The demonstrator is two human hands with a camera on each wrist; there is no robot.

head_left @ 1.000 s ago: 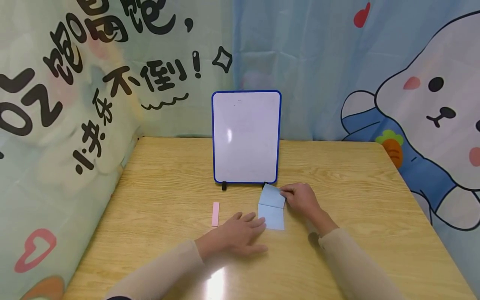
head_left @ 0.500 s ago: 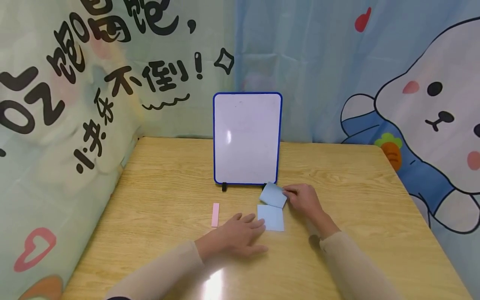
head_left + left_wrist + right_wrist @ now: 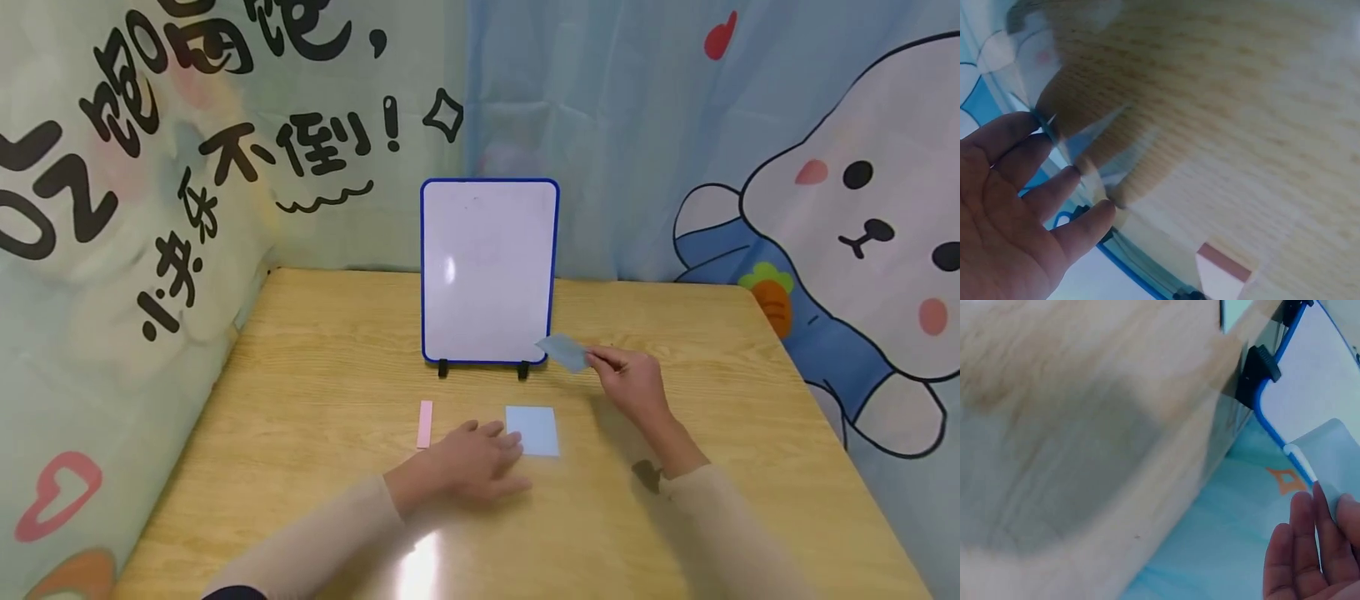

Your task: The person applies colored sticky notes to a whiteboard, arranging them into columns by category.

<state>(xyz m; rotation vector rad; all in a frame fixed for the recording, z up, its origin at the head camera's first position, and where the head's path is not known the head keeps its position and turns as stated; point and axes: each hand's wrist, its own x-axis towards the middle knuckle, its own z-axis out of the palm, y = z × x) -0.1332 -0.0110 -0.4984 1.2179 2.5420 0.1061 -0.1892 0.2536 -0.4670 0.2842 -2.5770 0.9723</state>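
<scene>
My right hand (image 3: 636, 385) pinches one corner of a light-blue sticky note (image 3: 567, 353), raised above the table beside the whiteboard's lower right corner. In the right wrist view the note (image 3: 1332, 453) overlaps the board's blue frame, held between thumb and fingers, with one edge curled. A light-blue square sticky-note pad (image 3: 536, 432) lies flat on the table. My left hand (image 3: 468, 465) is spread palm down, its fingertips at the pad's left edge. In the left wrist view the left hand's fingers (image 3: 1088, 228) are extended over the wood; the pad shows only thinly beside them.
A small whiteboard (image 3: 487, 271) with a blue frame stands upright on black feet (image 3: 522, 370) at the middle of the wooden table (image 3: 322, 350). A narrow pink strip-shaped pad (image 3: 425, 425) lies left of the blue pad. Printed curtains hang behind the table.
My right hand has lifted the top blue note off the pad and carried it up and to the right, clear of it. My left hand has stayed at the pad's left edge.
</scene>
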